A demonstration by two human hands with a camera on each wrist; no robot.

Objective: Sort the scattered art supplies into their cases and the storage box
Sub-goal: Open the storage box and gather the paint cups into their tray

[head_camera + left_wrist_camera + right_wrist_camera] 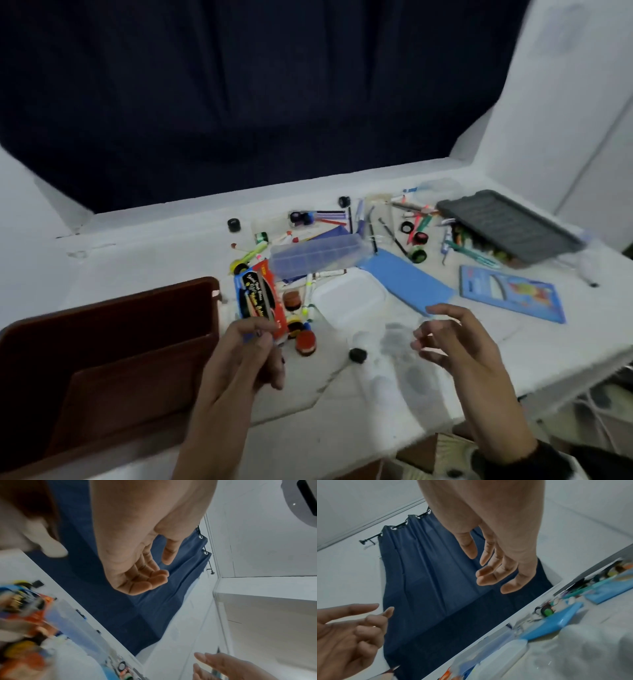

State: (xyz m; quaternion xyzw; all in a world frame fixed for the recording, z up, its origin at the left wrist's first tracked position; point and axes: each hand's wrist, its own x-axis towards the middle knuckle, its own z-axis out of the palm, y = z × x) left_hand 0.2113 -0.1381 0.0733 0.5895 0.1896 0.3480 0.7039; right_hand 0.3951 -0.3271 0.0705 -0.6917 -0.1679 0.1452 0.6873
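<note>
Markers (310,291), pens and small paint pots (305,342) lie scattered over the white table (144,270). An orange and blue marker pack (260,294) lies beside the brown storage box (102,359). My left hand (263,337) hovers at the pack's near end; in the left wrist view my left hand (163,570) has loosely curled fingers and holds nothing. My right hand (424,327) floats open above the table, near a flat blue case (407,281), and in the right wrist view my right hand (477,566) is empty with its fingers spread. A translucent compartment case (318,255) lies mid-table.
A grey case (510,226) with supplies under its raised lid stands at the back right. A blue printed pack (510,294) lies in front of it. A white translucent tub (349,301) and a black cap (358,354) sit near my hands. A dark curtain (239,102) hangs behind.
</note>
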